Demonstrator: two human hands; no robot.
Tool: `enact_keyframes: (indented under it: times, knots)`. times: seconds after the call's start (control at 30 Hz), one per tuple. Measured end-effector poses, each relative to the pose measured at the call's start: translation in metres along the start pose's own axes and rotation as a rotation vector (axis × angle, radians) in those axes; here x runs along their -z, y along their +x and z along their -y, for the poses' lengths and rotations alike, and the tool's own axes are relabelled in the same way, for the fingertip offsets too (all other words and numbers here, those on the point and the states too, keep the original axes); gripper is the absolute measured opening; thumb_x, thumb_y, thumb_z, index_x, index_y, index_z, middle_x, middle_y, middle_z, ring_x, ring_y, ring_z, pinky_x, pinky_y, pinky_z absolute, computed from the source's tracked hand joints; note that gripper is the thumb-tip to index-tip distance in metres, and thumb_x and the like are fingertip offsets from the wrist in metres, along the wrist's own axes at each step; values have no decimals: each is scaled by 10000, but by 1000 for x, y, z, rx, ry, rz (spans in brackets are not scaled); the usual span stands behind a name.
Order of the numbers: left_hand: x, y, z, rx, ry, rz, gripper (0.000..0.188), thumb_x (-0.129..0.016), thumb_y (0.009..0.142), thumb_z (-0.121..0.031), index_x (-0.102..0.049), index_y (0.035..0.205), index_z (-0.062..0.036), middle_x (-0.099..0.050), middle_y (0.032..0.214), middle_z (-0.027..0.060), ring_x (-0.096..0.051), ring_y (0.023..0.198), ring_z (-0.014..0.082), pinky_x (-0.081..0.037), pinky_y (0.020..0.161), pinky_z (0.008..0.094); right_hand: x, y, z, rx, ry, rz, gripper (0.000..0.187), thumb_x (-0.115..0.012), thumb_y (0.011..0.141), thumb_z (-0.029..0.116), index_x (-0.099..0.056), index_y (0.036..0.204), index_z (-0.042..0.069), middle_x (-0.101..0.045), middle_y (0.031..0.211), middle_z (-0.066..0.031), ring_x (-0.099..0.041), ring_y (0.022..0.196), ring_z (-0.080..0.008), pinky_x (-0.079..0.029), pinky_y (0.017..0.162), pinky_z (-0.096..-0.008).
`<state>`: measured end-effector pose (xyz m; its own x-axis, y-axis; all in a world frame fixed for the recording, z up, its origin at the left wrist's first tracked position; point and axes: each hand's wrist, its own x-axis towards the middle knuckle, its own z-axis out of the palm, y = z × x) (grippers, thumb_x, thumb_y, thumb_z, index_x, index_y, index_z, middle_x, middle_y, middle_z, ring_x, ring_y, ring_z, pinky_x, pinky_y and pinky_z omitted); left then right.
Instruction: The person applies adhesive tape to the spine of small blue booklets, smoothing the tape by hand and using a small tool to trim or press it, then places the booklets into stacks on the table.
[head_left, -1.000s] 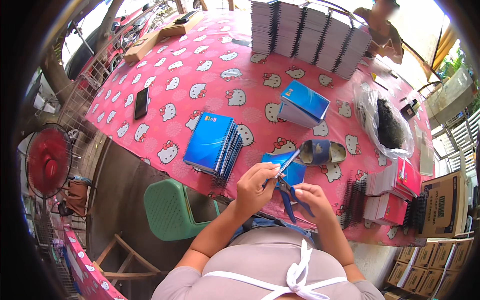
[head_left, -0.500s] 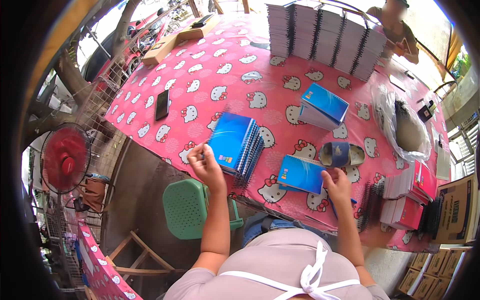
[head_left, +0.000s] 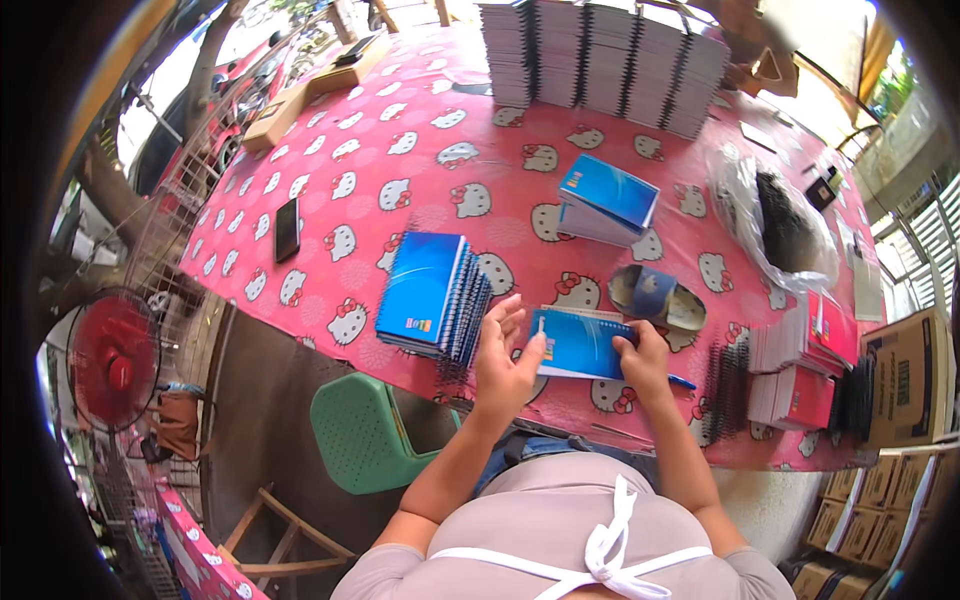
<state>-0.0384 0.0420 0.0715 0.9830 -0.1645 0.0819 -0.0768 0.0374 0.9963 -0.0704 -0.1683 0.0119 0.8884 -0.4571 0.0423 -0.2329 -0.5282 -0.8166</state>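
A small blue notebook lies level at the table's near edge, its pages showing along its rims. My right hand pinches its right end, thumb on the cover. At the left end, my left hand has its fingers spread, the thumb by the cover's edge. Left of that hand stands a stack of blue spiral-bound notebooks, black coils toward the right. Farther back is a pile of blue-covered booklets, with no coils visible. A blue pen pokes out beside my right hand.
A fabric tape-like roll sits behind the notebook. Tall stacks of spiral-bound pads line the back. Red-covered booklets, black coils and a plastic bag are right. A phone lies left; a green stool stands below.
My left hand has moved right, from the spiral-bound stack to the left end of the notebook. My right hand has shifted slightly and grips its right end. The view has shifted a little.
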Motion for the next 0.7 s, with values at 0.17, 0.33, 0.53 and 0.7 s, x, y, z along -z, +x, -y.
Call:
enact_keyframes:
  times: [0.17, 0.33, 0.53, 0.7]
  knots:
    - [2, 10, 38, 169, 27, -50, 651, -571, 854, 52, -271, 1424, -45, -312, 1450, 178, -360, 1332, 305, -313, 1095, 409, 14, 2, 0, 18, 7, -32, 223, -691, 790, 47, -566, 965, -12, -649, 812, -162, -647, 749, -256, -488, 660, -360]
    - [-12, 0, 40, -290, 251, 114, 765, -584, 837, 67, -206, 1480, -101, -288, 1473, 191, -338, 1344, 331, -323, 1081, 437, 19, -16, 30, 273, 311, 79, 218, -653, 811, -46, -524, 969, 32, -608, 869, -83, -578, 766, -154, -476, 694, -286]
    - [-20, 2, 32, -445, 643, 120, 664, -692, 798, -72, -417, 1396, -162, -348, 1422, 195, -311, 1346, 376, -229, 1088, 537, -17, -17, 7, 336, 377, 103, 327, -656, 782, -72, -442, 1007, 33, -590, 912, -161, -619, 847, -308, -483, 720, -350]
    - [-40, 12, 15, -470, 812, 183, 242, -772, 739, -241, -726, 959, -151, -634, 1073, 82, -520, 1064, 261, -231, 1013, 562, 18, -18, 7, 486, -53, 74, 385, -743, 725, 34, -500, 1022, 24, -586, 957, -196, -580, 929, -369, -475, 796, -431]
